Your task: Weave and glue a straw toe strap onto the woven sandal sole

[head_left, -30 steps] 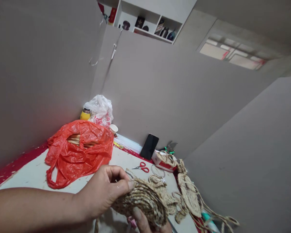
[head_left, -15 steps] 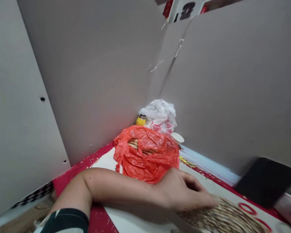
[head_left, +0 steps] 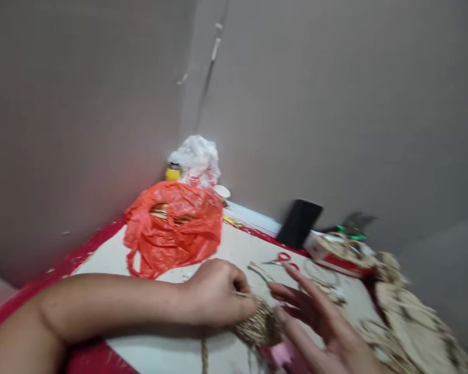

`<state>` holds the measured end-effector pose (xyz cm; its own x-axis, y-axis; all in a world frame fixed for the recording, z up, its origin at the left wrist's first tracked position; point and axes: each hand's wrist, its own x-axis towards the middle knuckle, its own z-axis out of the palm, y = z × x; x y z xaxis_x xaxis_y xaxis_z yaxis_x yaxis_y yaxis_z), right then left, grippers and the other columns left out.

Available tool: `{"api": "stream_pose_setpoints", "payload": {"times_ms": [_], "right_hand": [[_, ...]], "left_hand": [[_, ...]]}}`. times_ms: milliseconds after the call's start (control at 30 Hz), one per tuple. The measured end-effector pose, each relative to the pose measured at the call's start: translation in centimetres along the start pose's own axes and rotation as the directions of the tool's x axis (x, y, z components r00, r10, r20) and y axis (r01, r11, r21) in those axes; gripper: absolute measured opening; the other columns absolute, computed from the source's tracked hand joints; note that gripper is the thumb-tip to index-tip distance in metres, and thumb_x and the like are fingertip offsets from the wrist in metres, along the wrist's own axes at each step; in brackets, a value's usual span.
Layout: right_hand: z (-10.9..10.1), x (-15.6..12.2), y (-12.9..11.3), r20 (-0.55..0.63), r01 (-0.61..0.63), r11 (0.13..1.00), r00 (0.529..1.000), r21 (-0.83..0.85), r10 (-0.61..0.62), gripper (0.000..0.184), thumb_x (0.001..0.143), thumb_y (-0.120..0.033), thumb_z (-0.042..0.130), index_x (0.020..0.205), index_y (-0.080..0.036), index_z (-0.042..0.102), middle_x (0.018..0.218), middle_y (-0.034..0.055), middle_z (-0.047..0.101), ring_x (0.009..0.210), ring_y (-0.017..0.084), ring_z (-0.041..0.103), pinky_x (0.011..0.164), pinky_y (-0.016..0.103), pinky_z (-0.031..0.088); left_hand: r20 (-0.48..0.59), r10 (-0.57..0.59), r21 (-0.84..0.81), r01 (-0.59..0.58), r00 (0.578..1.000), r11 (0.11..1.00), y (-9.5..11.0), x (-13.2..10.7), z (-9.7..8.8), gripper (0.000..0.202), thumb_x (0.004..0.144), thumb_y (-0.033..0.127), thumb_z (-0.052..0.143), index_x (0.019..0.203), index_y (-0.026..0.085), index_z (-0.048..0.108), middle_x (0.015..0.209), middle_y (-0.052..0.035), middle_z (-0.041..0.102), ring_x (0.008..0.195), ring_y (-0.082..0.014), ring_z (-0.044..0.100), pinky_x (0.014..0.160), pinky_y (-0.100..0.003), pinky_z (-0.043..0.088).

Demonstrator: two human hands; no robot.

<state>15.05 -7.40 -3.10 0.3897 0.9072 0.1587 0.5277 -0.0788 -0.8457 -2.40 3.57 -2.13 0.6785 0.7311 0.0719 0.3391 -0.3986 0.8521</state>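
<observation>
My left hand point(head_left: 220, 295) is closed on the edge of a small woven straw piece point(head_left: 257, 324), tan and ribbed, above the white table top point(head_left: 164, 345). My right hand point(head_left: 327, 327) is just to the right of it, fingers spread and thumb close to the straw; blur hides whether it touches. A thin straw strand point(head_left: 259, 271) sticks up between the hands. Under the piece shows a pink patch point(head_left: 283, 353) that I cannot make out. Red-handled scissors point(head_left: 284, 258) lie just beyond my right fingertips.
A red plastic bag point(head_left: 179, 246) with straw inside stands at the back left. Behind it are a white plastic bag point(head_left: 198, 156), a yellow jar point(head_left: 173, 173) and a white cup point(head_left: 222, 192). A dark flat device point(head_left: 299, 223) leans by the wall. Beige material point(head_left: 413, 322) is heaped at right.
The view has swung right, bringing the scissors and the beige heap into sight. My right hand has appeared beside the straw piece, which my left hand still holds.
</observation>
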Motion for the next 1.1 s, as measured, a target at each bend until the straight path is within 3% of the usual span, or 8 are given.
{"api": "stream_pose_setpoints", "payload": {"times_ms": [67, 233, 433, 667, 833, 1000, 1100], "right_hand": [[0.1, 0.0, -1.1, 0.101, -0.031, 1.0, 0.994, 0.005, 0.03, 0.062, 0.083, -0.041, 0.058, 0.141, -0.025, 0.04, 0.114, 0.0107, 0.068, 0.095, 0.022, 0.069, 0.074, 0.03, 0.058], [0.5, 0.4, -2.2, 0.16, -0.036, 0.999, 0.987, 0.024, 0.031, 0.061, 0.083, -0.028, 0.053, 0.142, -0.026, 0.039, 0.106, 0.0063, 0.069, 0.077, 0.017, 0.068, 0.068, 0.029, 0.057], [0.6, 0.3, -1.6, 0.263, -0.044, 0.997, 0.964, 0.065, 0.026, 0.065, 0.083, -0.034, 0.053, 0.144, -0.025, 0.033, 0.102, 0.0079, 0.066, 0.07, 0.018, 0.066, 0.053, 0.028, 0.055], [1.1, 0.1, -0.7, 0.268, -0.021, 0.999, 0.963, 0.037, 0.01, 0.066, 0.086, -0.042, 0.052, 0.146, -0.027, 0.03, 0.099, 0.0081, 0.066, 0.065, 0.019, 0.068, 0.043, 0.027, 0.054], [1.0, 0.1, -0.6, 0.242, 0.031, 0.999, 0.97, -0.027, -0.024, 0.062, 0.086, -0.039, 0.052, 0.144, -0.027, 0.034, 0.097, 0.0079, 0.068, 0.066, 0.019, 0.069, 0.044, 0.026, 0.055], [1.0, 0.2, -0.4, 0.214, 0.133, 0.987, 0.971, -0.09, -0.111, 0.057, 0.087, -0.034, 0.05, 0.142, -0.025, 0.038, 0.091, 0.0053, 0.068, 0.053, 0.014, 0.063, 0.047, 0.026, 0.055], [1.0, 0.1, -0.4, 0.203, 0.174, 0.979, 0.967, -0.103, -0.151, 0.055, 0.088, -0.03, 0.051, 0.141, -0.025, 0.038, 0.091, 0.0051, 0.067, 0.059, 0.014, 0.065, 0.049, 0.025, 0.055]], "left_hand": [[0.015, -0.003, 0.029, 0.003, 1.0, 1.0, -0.2, 0.2, 0.4, 0.017, 0.067, 0.025, 0.057, 0.07, 0.016, 0.071, 0.07, -0.0024, 0.069, 0.062, -0.0143, 0.058, 0.057, -0.022, 0.041], [0.005, -0.005, 0.075, 0.005, 1.0, 0.997, 0.0, 0.3, 0.7, 0.015, 0.064, 0.02, 0.057, 0.068, 0.016, 0.071, 0.07, -0.0023, 0.068, 0.067, -0.0154, 0.058, 0.06, -0.022, 0.041], [0.014, 0.056, 0.105, -0.057, 0.998, 0.993, 0.2, -0.2, 0.6, 0.017, 0.067, 0.021, 0.057, 0.071, 0.015, 0.072, 0.07, -0.0025, 0.069, 0.065, -0.0145, 0.059, 0.059, -0.021, 0.041], [0.058, 0.12, 0.129, -0.127, 0.991, 0.983, 0.5, -0.5, 0.2, 0.019, 0.067, 0.02, 0.059, 0.076, 0.015, 0.075, 0.073, -0.005, 0.072, 0.067, -0.0157, 0.063, 0.061, -0.021, 0.043], [0.064, 0.125, 0.152, -0.134, 0.99, 0.979, 0.4, -0.4, 0.3, 0.019, 0.07, 0.021, 0.058, 0.077, 0.015, 0.075, 0.074, -0.0058, 0.072, 0.066, -0.0157, 0.062, 0.06, -0.022, 0.043], [0.056, 0.176, 0.168, -0.183, 0.983, 0.969, 0.2, -0.4, 0.4, 0.015, 0.07, 0.019, 0.058, 0.073, 0.015, 0.072, 0.071, -0.0037, 0.07, 0.066, -0.0145, 0.06, 0.061, -0.021, 0.041], [0.053, 0.202, 0.176, -0.208, 0.978, 0.962, 0.2, -0.4, 0.4, 0.012, 0.069, 0.017, 0.058, 0.069, 0.015, 0.069, 0.067, -0.0019, 0.066, 0.063, -0.013, 0.056, 0.059, -0.021, 0.039]]}}
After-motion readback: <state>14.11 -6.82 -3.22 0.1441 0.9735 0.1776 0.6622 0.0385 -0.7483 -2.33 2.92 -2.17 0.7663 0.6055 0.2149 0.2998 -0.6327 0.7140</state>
